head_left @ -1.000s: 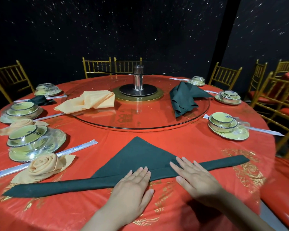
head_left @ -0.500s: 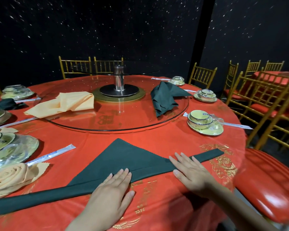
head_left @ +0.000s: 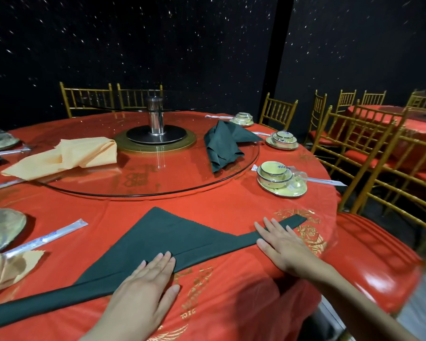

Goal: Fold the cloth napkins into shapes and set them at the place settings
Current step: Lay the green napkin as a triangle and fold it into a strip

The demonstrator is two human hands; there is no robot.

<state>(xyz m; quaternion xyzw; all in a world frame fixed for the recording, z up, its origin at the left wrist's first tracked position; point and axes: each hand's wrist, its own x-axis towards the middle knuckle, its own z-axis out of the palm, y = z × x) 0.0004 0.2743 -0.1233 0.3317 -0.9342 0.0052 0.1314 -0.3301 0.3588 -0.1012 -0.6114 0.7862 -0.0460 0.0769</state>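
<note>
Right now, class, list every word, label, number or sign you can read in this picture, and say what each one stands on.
Nothing can be read well enough to quote.
Blue print on the chopstick wrapper: too blurred.
Blue label on the wrapped bowl set: too small.
Gold characters on the red tablecloth: blurred, unreadable.
Dark red sign seen through the glass turntable: too faint to read.

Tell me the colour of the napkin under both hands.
Dark green napkin, plain with no pattern, seen in the head view.
</note>
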